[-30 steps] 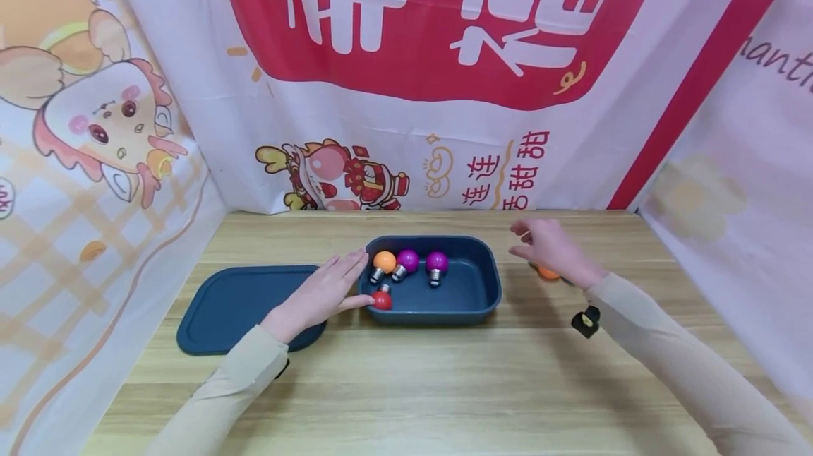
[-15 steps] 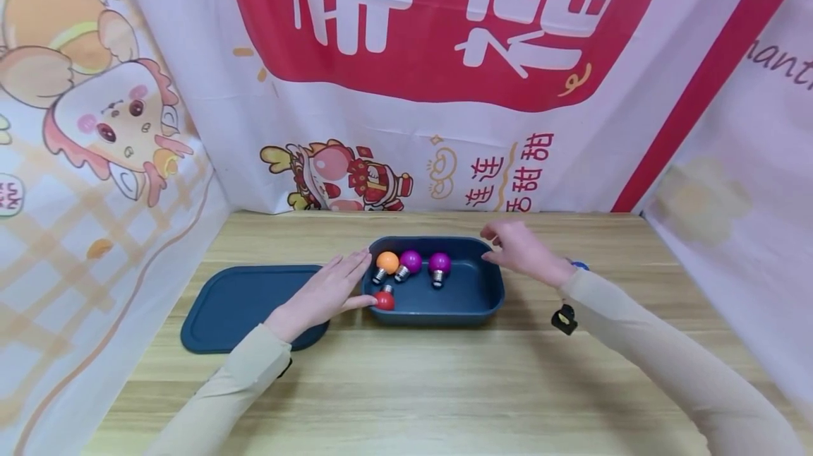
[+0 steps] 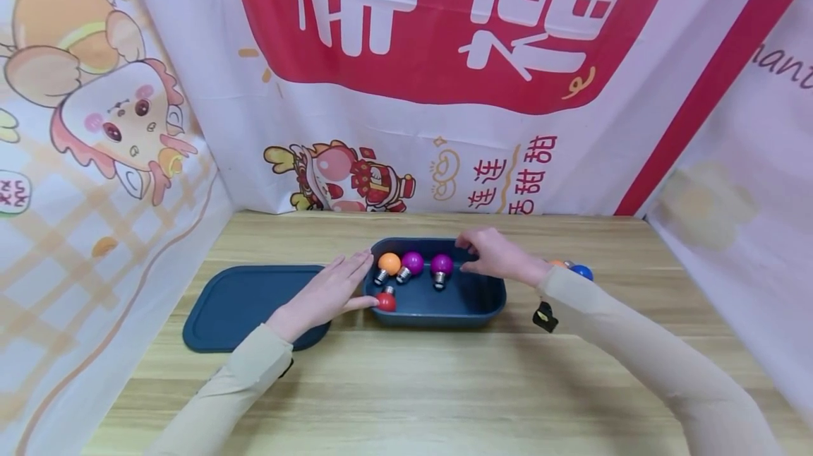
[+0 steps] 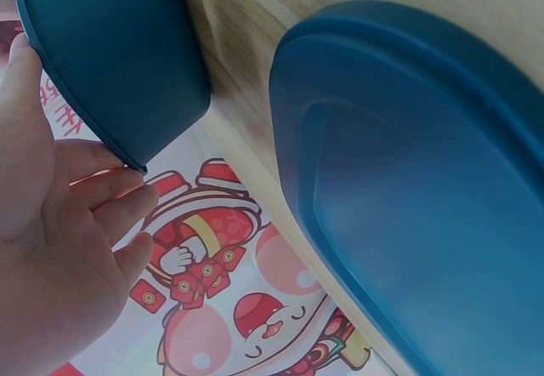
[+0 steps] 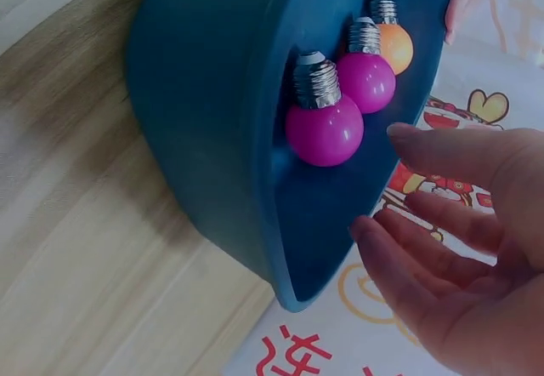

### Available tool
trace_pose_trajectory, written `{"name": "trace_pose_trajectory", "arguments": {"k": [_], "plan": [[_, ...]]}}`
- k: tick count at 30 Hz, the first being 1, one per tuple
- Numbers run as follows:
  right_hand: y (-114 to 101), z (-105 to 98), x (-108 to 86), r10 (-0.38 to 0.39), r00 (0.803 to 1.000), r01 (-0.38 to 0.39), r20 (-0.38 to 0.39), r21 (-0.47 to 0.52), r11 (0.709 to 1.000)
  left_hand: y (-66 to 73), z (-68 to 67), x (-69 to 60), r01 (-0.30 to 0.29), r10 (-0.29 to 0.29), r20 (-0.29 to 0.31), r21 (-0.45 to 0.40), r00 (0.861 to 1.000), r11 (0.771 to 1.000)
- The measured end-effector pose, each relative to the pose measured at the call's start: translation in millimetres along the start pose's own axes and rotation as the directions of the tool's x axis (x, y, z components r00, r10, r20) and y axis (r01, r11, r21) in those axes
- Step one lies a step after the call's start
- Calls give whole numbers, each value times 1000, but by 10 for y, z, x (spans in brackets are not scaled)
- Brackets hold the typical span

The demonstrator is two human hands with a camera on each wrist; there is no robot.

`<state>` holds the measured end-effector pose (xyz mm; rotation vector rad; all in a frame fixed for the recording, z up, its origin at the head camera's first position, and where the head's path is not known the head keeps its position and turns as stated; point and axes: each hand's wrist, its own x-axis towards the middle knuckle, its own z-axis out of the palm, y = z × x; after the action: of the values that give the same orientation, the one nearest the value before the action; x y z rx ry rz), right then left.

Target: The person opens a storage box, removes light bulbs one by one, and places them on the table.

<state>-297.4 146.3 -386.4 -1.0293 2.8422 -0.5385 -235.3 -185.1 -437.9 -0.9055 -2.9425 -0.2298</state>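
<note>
A dark blue rectangular box [image 3: 438, 316] holds several small light bulbs: a red bulb [image 3: 385, 300], an orange bulb [image 3: 389, 265], a middle purple bulb [image 3: 412, 263] and a right purple bulb [image 3: 441, 266]. My left hand [image 3: 325, 295] rests at the box's left end, fingers extended and touching its rim, as the left wrist view confirms. Over the right half of the box hovers my right hand [image 3: 498, 256]. Its thumb and fingers [image 5: 391, 261] are spread apart with nothing between them, close to the right purple bulb [image 5: 325, 131] in the right wrist view.
A flat dark blue lid [image 3: 254, 304] lies on the wooden table [image 3: 406, 385] left of the box. Beyond my right wrist sit a blue bulb [image 3: 582, 272] and a partly hidden orange bulb [image 3: 558, 263]. Printed cloth [image 3: 381, 103] walls the back and sides.
My right hand has moved left from near the orange bulb on the table to over the box. The left hand stays at the rim, and the bulbs in the box have not moved.
</note>
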Motion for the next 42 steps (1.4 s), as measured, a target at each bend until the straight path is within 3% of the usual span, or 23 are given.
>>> {"name": "trace_pose_trajectory", "arguments": {"k": [21,30,42], "plan": [[-80,193,237,-50,993,59,109,-80,995,27,-5,12,15,-14,16,-13,1000,1000],[-61,246,262,-5,988,14,155,-63,998,25,-2,12,8,-8,15,-9,1000,1000],[-33,231,246,19,987,-11,158,-52,999,9,-6,9,25,-25,30,-25,999,999]]}}
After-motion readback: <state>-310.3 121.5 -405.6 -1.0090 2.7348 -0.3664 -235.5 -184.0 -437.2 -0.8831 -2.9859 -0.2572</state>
